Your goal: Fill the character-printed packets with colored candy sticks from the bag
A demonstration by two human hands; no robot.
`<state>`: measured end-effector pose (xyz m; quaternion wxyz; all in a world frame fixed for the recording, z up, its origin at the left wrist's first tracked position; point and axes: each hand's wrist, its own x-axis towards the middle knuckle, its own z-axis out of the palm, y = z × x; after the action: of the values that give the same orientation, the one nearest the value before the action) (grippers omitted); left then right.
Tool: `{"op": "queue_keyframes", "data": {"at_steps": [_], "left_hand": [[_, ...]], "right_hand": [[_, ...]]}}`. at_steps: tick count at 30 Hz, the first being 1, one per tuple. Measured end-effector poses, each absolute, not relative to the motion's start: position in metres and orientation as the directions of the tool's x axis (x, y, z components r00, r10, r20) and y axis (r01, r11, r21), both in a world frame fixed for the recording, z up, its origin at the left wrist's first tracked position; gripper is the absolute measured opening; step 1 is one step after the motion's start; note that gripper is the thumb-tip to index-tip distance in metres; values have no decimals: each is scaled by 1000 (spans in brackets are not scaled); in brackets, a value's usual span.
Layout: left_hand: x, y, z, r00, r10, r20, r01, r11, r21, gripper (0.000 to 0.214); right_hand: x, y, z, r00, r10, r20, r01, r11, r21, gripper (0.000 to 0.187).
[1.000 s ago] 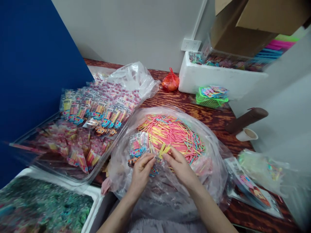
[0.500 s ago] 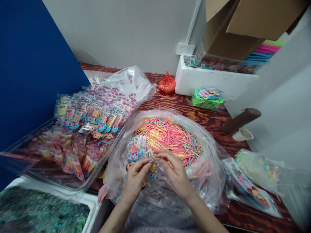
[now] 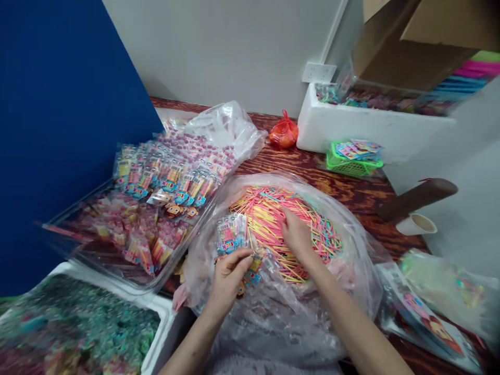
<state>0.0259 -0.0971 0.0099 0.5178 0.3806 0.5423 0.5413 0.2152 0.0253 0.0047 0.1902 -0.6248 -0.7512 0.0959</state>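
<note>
My left hand (image 3: 229, 276) pinches a small clear plastic packet (image 3: 258, 260) with yellow contents and a blue printed label between thumb and forefinger. Under and beside it lie more printed packets (image 3: 231, 232) with cartoon figures. My right hand (image 3: 297, 238) is at the heap of thin pink, yellow and blue-green sticks (image 3: 265, 208), its forefinger stretched out over them. The back of that hand hides its other fingers. A large clear plastic bag (image 3: 339, 198), spread wide, surrounds the heap.
On the left, a clear tray (image 3: 156, 284) holds filled packets (image 3: 140, 229). A white foam box (image 3: 164, 312) stands at lower left. Further back are a red bag (image 3: 284, 133), a green basket (image 3: 351, 165) and another foam box (image 3: 351, 125). A paper cup (image 3: 416, 224) sits at right.
My right hand has left the packet near my left hand and moved up and right onto the sticks. My left hand still pinches the packet. The whole view has shifted slightly.
</note>
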Motion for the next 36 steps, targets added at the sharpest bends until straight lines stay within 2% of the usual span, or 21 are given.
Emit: {"op": "queue_keyframes", "data": {"at_steps": [3,6,8,10,12,14,17,21,23,26,29,33,36], "left_hand": [[28,-96,13,-181,968,-174,-161,145,976,28],[33,-93,21,-176,965,-196,-180,164,970,26],[36,-93,25,-181,964,-196,-196,160,967,24],[39,-93,26,-184,963,-198,-226,155,962,22],[40,-95,24,-177,961,-214,-261,164,951,22],[42,-96,22,-163,960,-230,-285,177,942,22],[44,-98,21,-147,960,-237,-293,186,938,23],[43,-101,22,-148,956,-255,-302,202,932,25],[42,-102,22,-163,954,-252,-315,192,929,25],[39,-102,23,-168,954,-249,-345,180,921,24],[36,-104,25,-131,962,-240,-356,180,917,22],[32,-106,30,-66,968,-241,-373,200,906,21],[28,-107,34,-55,973,-225,-368,190,910,19]], "right_hand": [[227,22,17,-129,956,264,828,250,-502,48],[233,20,32,-110,944,312,738,288,-610,40],[230,13,46,-54,955,292,567,270,-778,34],[221,0,63,0,966,258,296,247,-923,29],[208,-18,79,50,966,253,86,248,-965,25],[195,-37,89,93,959,267,27,265,-964,21],[181,-56,89,28,951,307,106,303,-947,20],[175,-64,74,-60,965,257,173,264,-949,27],[174,-65,69,-58,967,249,180,255,-950,23],[172,-70,67,-146,943,300,304,331,-893,5],[168,-76,69,-210,926,313,437,375,-817,10],[164,-79,68,-138,963,230,407,267,-874,9],[164,-80,70,-195,958,209,395,271,-878,10]]}}
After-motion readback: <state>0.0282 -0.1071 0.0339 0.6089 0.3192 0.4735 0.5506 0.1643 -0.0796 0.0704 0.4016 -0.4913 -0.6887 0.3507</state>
